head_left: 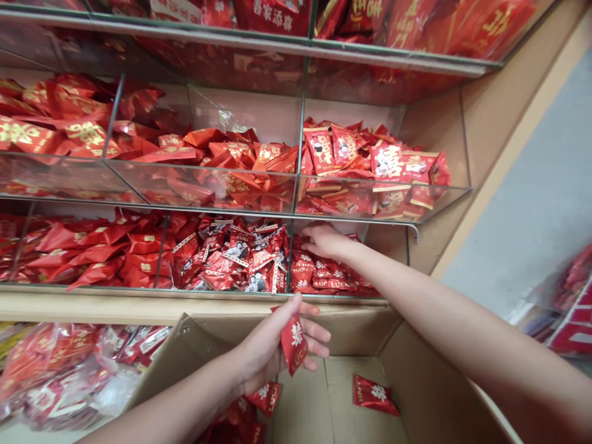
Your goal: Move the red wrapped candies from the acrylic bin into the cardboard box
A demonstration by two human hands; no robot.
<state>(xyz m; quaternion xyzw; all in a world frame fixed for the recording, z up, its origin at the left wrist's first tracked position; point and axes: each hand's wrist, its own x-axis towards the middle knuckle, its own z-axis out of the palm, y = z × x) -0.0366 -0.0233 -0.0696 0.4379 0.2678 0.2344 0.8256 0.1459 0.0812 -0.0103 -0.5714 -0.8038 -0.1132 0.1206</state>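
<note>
While the left hand (271, 344) hung over the cardboard box (361, 330) at the lower middle of the frame, its thumb held a red packet (293, 344) against the fingers, whose tips stood slightly apart beyond it. The right hand (324, 240), just right of centre, reached into a shelf compartment (391, 248), its fingers among a heap of red sweets (324, 271); since they were partly hidden, I could not tell whether they had closed on one. Inside the box, a loose packet (375, 394) lay toward the lower right and a small pile (231, 425) beneath the left wrist. Packets with black-and-white figures (240, 250) filled the neighbouring compartment at centre. A clear-fronted shelf (446, 198) bearing red packs ran above, and plastic bags (60, 370) lay at the lower left.
</note>
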